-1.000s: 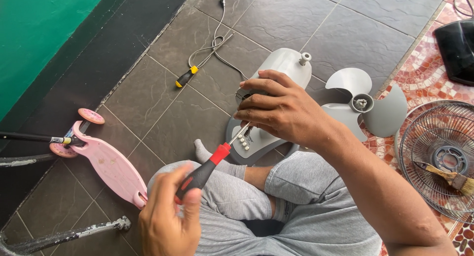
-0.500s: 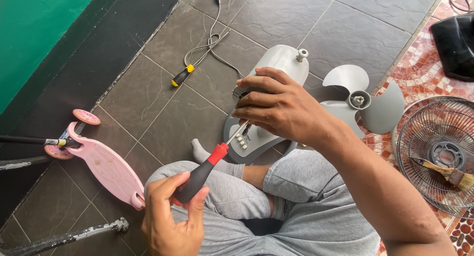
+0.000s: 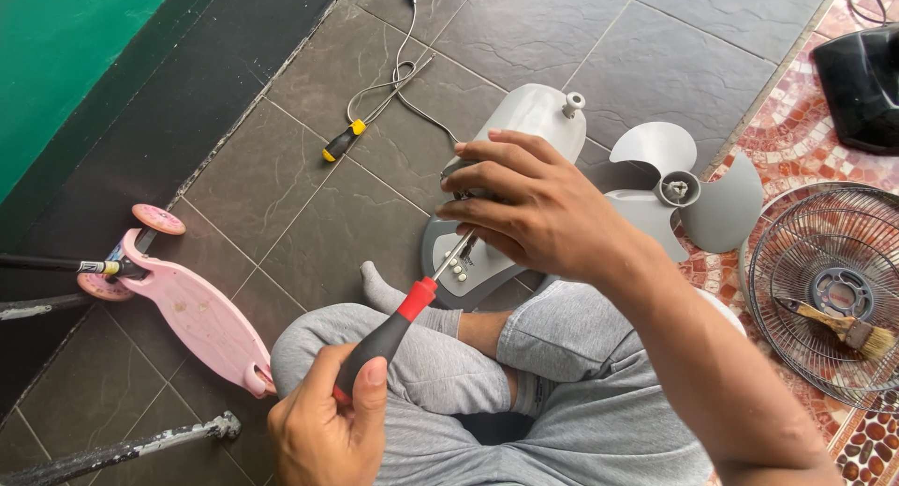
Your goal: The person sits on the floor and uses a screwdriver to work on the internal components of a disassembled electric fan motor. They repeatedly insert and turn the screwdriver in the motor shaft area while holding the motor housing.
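Head view: the left hand is clenched around the red-and-black screwdriver, its shaft angled up into the grey fan housing, probably to reach a fastener under the fingers. The right hand grips the housing from above, apparently steadying it against the tiled floor in front of the crossed legs. No packages, labels or signs are legible; the control panel shows pale buttons only.
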